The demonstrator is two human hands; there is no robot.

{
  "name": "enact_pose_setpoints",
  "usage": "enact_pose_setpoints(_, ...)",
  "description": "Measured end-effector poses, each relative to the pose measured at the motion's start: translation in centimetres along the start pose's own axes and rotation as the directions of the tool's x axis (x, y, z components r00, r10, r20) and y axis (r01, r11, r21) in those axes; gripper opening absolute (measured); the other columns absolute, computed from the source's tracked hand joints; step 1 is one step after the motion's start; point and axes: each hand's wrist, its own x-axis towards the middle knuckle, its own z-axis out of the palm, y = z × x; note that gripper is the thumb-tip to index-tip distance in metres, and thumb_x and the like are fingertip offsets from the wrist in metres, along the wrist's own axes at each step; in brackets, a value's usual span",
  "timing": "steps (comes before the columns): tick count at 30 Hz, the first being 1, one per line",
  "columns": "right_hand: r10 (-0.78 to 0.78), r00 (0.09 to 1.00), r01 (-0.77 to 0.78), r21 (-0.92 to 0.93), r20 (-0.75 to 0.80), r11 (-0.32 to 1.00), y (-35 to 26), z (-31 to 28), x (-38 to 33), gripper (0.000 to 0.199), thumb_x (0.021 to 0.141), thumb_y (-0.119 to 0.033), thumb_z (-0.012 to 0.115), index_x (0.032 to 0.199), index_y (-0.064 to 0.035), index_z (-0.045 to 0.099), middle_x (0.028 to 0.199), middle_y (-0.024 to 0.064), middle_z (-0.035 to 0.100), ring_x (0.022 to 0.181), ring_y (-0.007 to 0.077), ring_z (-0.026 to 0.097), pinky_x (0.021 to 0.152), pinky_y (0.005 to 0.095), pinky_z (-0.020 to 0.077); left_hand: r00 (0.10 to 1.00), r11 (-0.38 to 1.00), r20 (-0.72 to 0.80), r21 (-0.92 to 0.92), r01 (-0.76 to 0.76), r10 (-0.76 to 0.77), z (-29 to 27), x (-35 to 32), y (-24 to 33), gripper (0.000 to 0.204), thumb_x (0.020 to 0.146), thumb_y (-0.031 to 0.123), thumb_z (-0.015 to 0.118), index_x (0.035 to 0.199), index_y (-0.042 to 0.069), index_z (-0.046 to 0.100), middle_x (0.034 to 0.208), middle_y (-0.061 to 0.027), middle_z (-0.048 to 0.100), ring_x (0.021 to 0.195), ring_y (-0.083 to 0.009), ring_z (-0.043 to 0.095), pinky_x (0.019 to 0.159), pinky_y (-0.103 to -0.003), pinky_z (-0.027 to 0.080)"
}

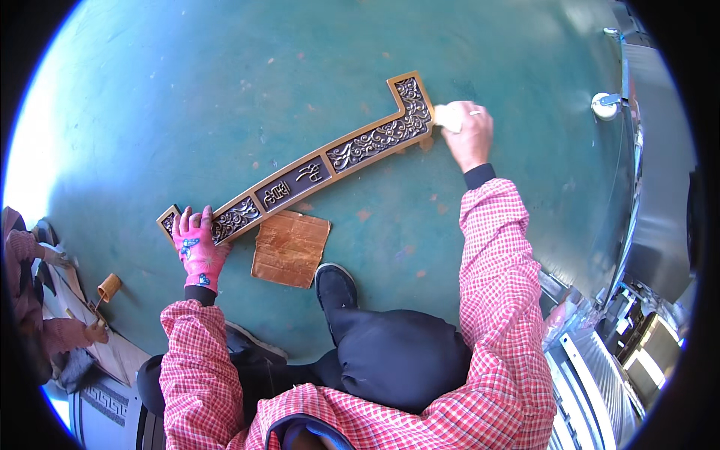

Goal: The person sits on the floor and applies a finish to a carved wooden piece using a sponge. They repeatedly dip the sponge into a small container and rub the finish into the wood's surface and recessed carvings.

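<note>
A long, slightly curved ornamental metal panel (296, 180) slants over the green floor, with a gold border, dark recesses and raised scrollwork and characters; its upper right end turns up in an angle. My left hand (199, 247), in a pink glove with butterfly prints and dark fingertips, grips the panel's lower left end, fingers curled over the top. At the other end, my bare right hand (471, 135), wearing a ring, is closed on a white wad (449, 117), held against the outer edge of the panel. The wad is blurred; whether it is cloth or sponge I cannot tell.
A worn brown cardboard piece (291, 249) lies below the panel, near my shoe (335, 287). On the left, another person's hand (96, 331) holds a thin stick by a tan cup (109, 287). A caster wheel (605, 106) and metal sheets (656, 165) stand at right.
</note>
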Motion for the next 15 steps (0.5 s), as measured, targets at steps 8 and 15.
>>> enact_pose_setpoints(8,-0.013,0.996,0.012,0.009,0.093,1.0,1.3,-0.2,0.7,0.045,0.06,-0.006,0.081,0.101,-0.0136,0.065,0.101,0.0055,0.066,0.101,0.0292,0.059,0.091,0.0419,0.0459,1.0,1.0,0.019,-0.002,-0.004,0.004,-0.3,0.0,0.2,0.091,0.056,0.03,0.089,0.136,0.01,0.052,0.128,-0.0111,0.058,0.136,-0.0306,0.04,0.12,-0.048,0.018)
enact_pose_setpoints(15,-0.031,0.997,0.031,0.01,0.067,0.999,1.3,-0.1,0.7,0.033,0.065,-0.009,0.077,0.096,-0.0148,0.066,0.098,0.0045,0.067,0.099,0.0277,0.06,0.09,0.0423,0.0446,1.0,1.0,0.02,0.016,-0.001,0.001,-0.2,-0.1,0.0,0.091,0.056,0.028,0.089,0.137,0.01,0.051,0.128,-0.0109,0.058,0.136,-0.0303,0.04,0.12,-0.048,0.018)
